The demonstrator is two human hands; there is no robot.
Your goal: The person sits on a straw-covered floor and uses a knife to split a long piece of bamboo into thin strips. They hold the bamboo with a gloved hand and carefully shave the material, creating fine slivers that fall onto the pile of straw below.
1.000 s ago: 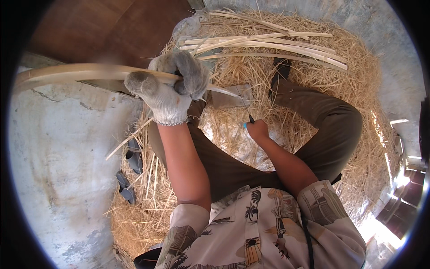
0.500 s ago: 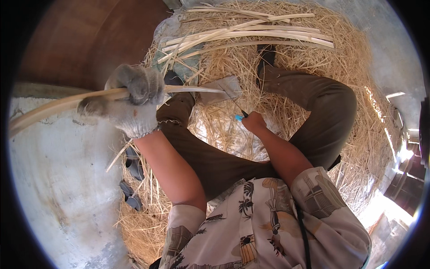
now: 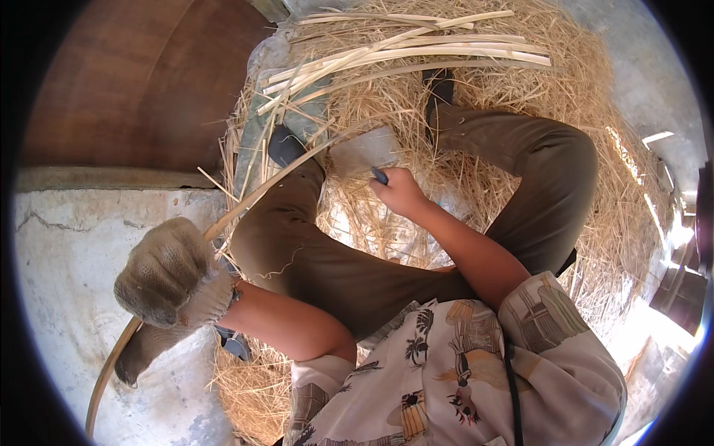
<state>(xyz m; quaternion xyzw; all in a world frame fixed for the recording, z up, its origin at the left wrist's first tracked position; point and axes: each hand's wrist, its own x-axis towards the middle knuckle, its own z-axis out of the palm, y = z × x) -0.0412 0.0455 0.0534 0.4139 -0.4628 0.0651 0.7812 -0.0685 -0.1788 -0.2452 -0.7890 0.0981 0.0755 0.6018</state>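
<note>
My left hand (image 3: pixel 169 279), in a worn knit glove, is closed around a long pale bamboo strip (image 3: pixel 260 190). The strip runs from the lower left, through my fist, up across my left shin to the straw beyond. My bare right hand (image 3: pixel 401 195) is closed on a knife (image 3: pixel 380 175); its dark handle end pokes out by the thumb, and the blade cannot be made out. Just past the right hand lies a flat grey board (image 3: pixel 364 152) between my feet. The right hand and the strip are apart.
Several split strips (image 3: pixel 416 53) lie across the straw (image 3: pixel 513 82) at the far side. A pale wall (image 3: pixel 67 267) and a brown panel (image 3: pixel 141 82) bound the left. My bent legs (image 3: pixel 535 156) frame the work spot. Dark footwear (image 3: pixel 235 344) sits beside the left wall.
My left hand has come down and nearer, turning the strip from nearly level to a slant. My right hand has shifted slightly up and left, and the thin blade no longer shows against the strip.
</note>
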